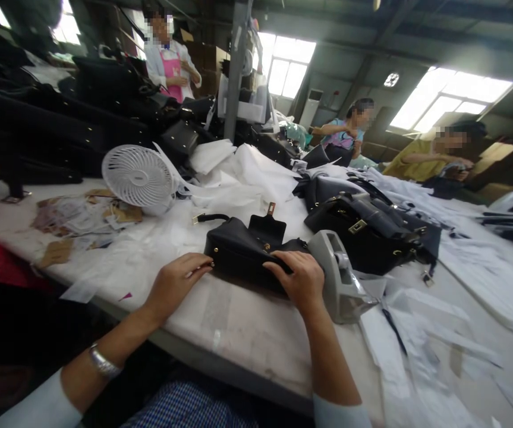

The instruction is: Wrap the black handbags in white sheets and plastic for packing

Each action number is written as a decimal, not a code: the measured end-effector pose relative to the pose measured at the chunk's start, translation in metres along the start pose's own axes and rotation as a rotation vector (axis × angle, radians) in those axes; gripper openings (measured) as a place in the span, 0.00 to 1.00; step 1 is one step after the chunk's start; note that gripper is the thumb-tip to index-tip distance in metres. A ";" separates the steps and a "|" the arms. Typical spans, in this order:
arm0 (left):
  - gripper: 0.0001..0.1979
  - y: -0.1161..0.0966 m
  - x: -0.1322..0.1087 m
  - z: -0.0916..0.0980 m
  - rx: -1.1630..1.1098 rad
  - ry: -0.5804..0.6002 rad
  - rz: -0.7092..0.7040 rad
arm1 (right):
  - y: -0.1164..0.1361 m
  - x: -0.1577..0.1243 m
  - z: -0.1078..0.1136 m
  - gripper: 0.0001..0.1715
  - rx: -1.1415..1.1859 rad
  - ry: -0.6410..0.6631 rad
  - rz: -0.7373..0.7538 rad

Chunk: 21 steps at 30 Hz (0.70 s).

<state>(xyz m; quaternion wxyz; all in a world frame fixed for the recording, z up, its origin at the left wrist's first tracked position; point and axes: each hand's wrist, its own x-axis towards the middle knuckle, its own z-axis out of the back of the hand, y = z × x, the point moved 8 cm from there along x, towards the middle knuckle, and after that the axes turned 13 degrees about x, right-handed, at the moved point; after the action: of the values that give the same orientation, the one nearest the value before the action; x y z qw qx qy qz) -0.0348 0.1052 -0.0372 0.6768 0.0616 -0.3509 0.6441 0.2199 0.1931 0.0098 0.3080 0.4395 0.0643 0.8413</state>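
Small black handbag [238, 244] is lying on the counter [247, 345] right in front of the person, flap sticking up. Left hand [180, 279] is nearly pinched closed at one end, can't tell if it's really gripping. Right hand [303, 278] is half-curled, thumb and fingers holding the other end, just beside a grey tape dispenser [334, 270]. White fan [138, 176] sits further back, off left.

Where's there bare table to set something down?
Mostly bare: the table strip bordered by the black bag, your forearms and the near edge. Crowded: white sheets and fan beyond, the grey tape dispenser and plastic to the right.
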 end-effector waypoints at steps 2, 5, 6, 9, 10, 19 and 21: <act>0.23 -0.004 0.002 -0.003 0.042 0.011 -0.063 | 0.000 0.000 0.000 0.19 0.003 0.001 0.001; 0.22 -0.006 0.003 -0.007 0.116 0.037 -0.145 | -0.002 -0.001 -0.001 0.18 0.008 0.005 -0.001; 0.22 -0.005 0.003 -0.008 0.139 0.046 -0.166 | -0.002 -0.001 -0.001 0.17 0.009 0.007 -0.003; 0.20 -0.004 0.006 -0.011 0.191 0.078 -0.222 | -0.003 -0.002 -0.001 0.16 0.012 0.017 -0.003; 0.19 -0.003 0.007 -0.012 0.200 0.091 -0.239 | -0.003 -0.002 -0.001 0.16 0.014 0.019 0.001; 0.15 -0.006 0.016 -0.014 0.176 0.172 -0.262 | -0.001 -0.001 -0.001 0.16 0.004 0.016 0.026; 0.14 -0.011 0.011 -0.012 0.146 0.189 -0.253 | -0.001 -0.002 0.000 0.16 0.002 0.015 0.022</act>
<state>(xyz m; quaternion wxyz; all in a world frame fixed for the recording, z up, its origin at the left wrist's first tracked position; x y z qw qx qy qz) -0.0207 0.1188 -0.0363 0.7764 0.0934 -0.2275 0.5803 0.2208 0.1931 0.0079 0.2976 0.4344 0.0626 0.8478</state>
